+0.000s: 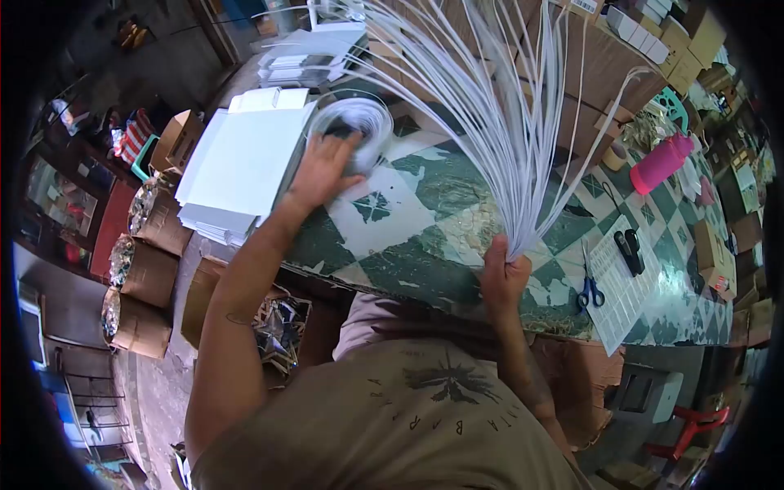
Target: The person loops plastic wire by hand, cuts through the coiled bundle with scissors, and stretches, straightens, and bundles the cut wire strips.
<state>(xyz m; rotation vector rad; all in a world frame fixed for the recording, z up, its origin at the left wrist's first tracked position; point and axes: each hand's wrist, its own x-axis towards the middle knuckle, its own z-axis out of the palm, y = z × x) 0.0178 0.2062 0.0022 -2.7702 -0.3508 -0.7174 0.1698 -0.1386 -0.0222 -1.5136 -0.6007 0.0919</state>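
My right hand (504, 273) is closed around the lower end of a thick bundle of long white strips (523, 175). The strips fan out upward and to the left above the table, some bending far over. My left hand (327, 169) reaches to a round coil of white strip (374, 131), its fingers apart and the thumb held out to the side. The fingertips lie at the coil's open middle, where their exact contact is hard to see. Left of that hand lies a stack of flat white cardboard pieces (245, 159).
The worn green-and-white table (392, 273) also carries blue scissors (590, 296), a black stapler (629, 251), a printed sheet (625, 286) and a pink bottle (661, 163). Brown boxes (596, 122) stand behind the strips. Filled cartons (147, 273) line the floor at left.
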